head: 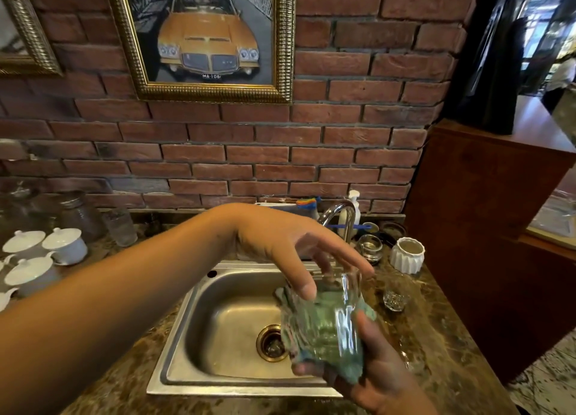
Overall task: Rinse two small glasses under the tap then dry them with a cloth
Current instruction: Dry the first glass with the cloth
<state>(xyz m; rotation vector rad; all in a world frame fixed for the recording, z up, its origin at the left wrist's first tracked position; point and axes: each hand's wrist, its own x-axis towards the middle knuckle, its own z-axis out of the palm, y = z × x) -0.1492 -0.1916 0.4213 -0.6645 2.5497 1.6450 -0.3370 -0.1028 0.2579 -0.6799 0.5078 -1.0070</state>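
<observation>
A small clear glass [333,318] is held over the right side of the steel sink [199,315], with a green cloth [358,368] wrapped under and behind it. My right hand [383,374] cups the cloth and the glass from below. My left hand [299,252] reaches across from the left and pinches the glass at its rim with thumb and fingers. A second small cut glass [395,299] stands on the counter right of the sink. The chrome tap [339,218] curves up behind my left hand; no water is visible.
A white ribbed cup [407,255] and a glass jar [370,247] stand by the tap, with a soap dispenser [354,205] behind. Several white lidded cups [64,244] and a tumbler [120,227] sit on the left counter. A wooden cabinet [486,227] borders the right.
</observation>
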